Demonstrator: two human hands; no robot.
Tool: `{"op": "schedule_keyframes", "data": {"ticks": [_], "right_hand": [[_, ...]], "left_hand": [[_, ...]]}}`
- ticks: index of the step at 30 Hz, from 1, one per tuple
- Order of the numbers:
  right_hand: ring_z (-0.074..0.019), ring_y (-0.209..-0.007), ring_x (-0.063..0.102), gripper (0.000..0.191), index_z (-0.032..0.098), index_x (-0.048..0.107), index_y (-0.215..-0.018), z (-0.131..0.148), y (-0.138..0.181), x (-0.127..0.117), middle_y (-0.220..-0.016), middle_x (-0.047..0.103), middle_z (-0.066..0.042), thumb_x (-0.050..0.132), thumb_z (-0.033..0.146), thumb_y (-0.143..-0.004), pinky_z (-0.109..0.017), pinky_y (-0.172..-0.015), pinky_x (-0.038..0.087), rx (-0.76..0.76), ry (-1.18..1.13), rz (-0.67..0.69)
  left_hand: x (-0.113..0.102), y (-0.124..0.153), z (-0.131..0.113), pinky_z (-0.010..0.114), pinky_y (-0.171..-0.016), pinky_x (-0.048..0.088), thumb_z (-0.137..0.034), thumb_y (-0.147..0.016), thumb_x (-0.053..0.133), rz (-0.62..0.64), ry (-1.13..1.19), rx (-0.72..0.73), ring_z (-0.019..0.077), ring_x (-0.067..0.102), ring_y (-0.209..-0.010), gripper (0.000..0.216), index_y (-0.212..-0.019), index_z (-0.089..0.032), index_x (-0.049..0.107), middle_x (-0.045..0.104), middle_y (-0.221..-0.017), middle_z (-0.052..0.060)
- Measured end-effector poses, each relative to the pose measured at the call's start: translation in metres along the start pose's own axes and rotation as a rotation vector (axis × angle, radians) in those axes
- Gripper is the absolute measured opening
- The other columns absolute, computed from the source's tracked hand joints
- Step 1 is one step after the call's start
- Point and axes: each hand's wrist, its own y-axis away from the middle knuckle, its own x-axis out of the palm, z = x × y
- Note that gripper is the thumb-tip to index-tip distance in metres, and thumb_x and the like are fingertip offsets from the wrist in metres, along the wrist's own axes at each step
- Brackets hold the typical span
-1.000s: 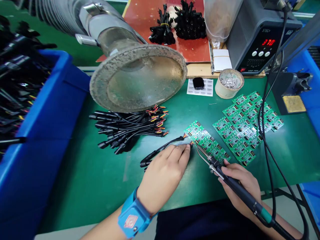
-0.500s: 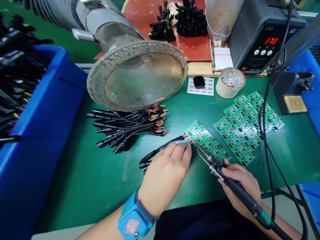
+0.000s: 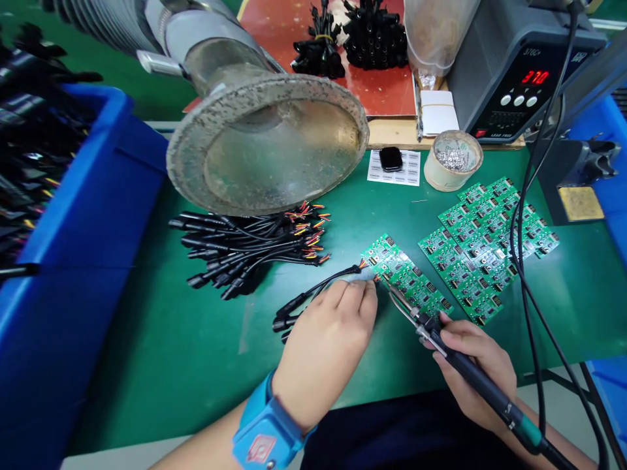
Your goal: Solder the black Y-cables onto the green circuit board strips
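Note:
My right hand [image 3: 477, 365] is wrapped round a soldering iron [image 3: 470, 375] with a thin metal feed tube along its side. The iron's tip rests at the lower left edge of a green circuit board panel [image 3: 409, 277]. Beside that edge, my left hand [image 3: 333, 326] is closed, fingertips pinched at the coloured wire ends of a black cable [image 3: 289, 320]; the fingers hide most of it. Another black cable [image 3: 326, 281] runs to the board's upper left corner. A blue-grey covering shows at the left fingertips. A blue wrist strap [image 3: 269, 424] circles my left wrist.
A round fume hood [image 3: 274, 150] hangs over a pile of black cables [image 3: 255, 248]. At right lie more circuit boards [image 3: 490, 248], below a soldering station [image 3: 524, 85] reading 370 and a solder-bit tub [image 3: 453, 160]. A blue bin [image 3: 112, 170] of cables stands left. The iron's cord [image 3: 524, 261] crosses the right side.
My right hand and the soldering iron have shifted slightly right and down. My left hand keeps its pinch by the board edge, almost unmoved.

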Motion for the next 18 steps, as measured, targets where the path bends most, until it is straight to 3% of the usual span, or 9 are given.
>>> {"op": "schedule_keyframes", "data": {"ticks": [6,11,18], "right_hand": [[-0.0157,-0.078,0.070,0.025,0.023,0.061,-0.096,0.0010,-0.0025,0.0013,-0.075,0.069,-0.002,0.063,0.009,-0.076,-0.029,-0.084,0.057,-0.016,0.064,-0.005],[-0.0180,-0.083,0.070,0.026,0.023,0.062,-0.098,0.0028,-0.0027,0.0013,-0.073,0.069,-0.001,0.063,0.010,-0.076,-0.030,-0.086,0.057,-0.016,0.087,0.036],[-0.0173,-0.080,0.071,0.028,0.025,0.061,-0.100,-0.0012,0.0015,-0.0003,-0.080,0.070,-0.002,0.062,0.010,-0.077,-0.028,-0.074,0.060,0.018,0.025,-0.022]], "left_hand": [[-0.0015,-0.0011,-0.0017,0.036,-0.067,0.056,0.000,-0.080,0.041,-0.048,0.008,0.016,0.0237,0.061,-0.077,0.029,-0.099,-0.005,0.063,0.065,-0.087,0.013],[-0.0013,0.0004,-0.0012,0.037,-0.068,0.055,0.000,-0.082,0.039,-0.048,0.033,0.024,0.0242,0.061,-0.078,0.030,-0.100,-0.004,0.063,0.065,-0.087,0.014],[-0.0012,0.0022,-0.0023,0.037,-0.070,0.055,-0.001,-0.083,0.037,-0.022,0.054,-0.003,0.0237,0.061,-0.081,0.032,-0.103,-0.007,0.062,0.065,-0.090,0.013]]}}
